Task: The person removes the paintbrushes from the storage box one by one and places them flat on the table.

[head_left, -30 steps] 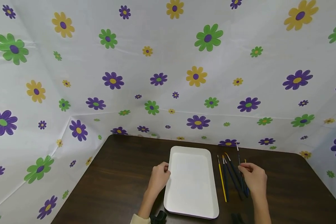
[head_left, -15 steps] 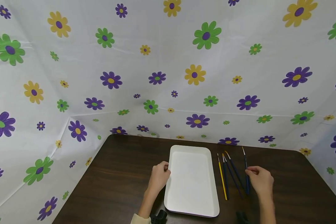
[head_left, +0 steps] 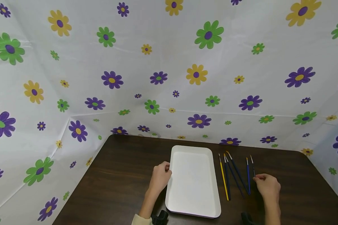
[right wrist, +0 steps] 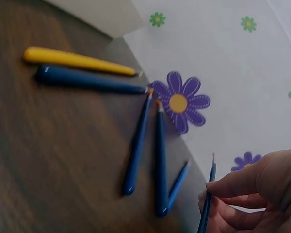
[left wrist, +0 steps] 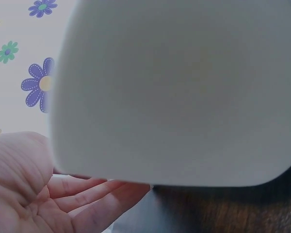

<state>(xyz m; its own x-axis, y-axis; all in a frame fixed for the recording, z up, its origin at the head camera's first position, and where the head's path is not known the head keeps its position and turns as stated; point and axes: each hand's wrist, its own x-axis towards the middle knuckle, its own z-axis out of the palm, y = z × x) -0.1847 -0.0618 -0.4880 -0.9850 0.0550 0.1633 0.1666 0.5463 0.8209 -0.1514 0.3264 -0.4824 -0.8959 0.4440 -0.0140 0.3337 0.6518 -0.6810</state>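
Observation:
My left hand [head_left: 160, 175] grips the left edge of a white rectangular tray [head_left: 192, 181]. In the left wrist view, the fingers [left wrist: 106, 206] lie along the tray's lower side; the thumb's tip is hidden. My right hand [head_left: 268, 188] pinches a thin dark blue paintbrush [right wrist: 213, 174] between thumb and fingertips, its bristles pointing away from me. Just left of that hand, a blue paintbrush [head_left: 248, 178] lies by itself on the table. A yellow paintbrush [head_left: 223, 179] and several dark blue paintbrushes [head_left: 234, 175] lie between it and the tray.
The dark wooden table [head_left: 124, 178] has rounded far corners. A white cloth [head_left: 163, 62] with purple, green and yellow flowers hangs behind it and along both sides. Black wrist straps [head_left: 159, 217] show at the bottom edge.
My right hand has moved right and nearer to me with the thin paintbrush, away from the other brushes. The lone blue brush now shows uncovered. My left hand and the tray stay put.

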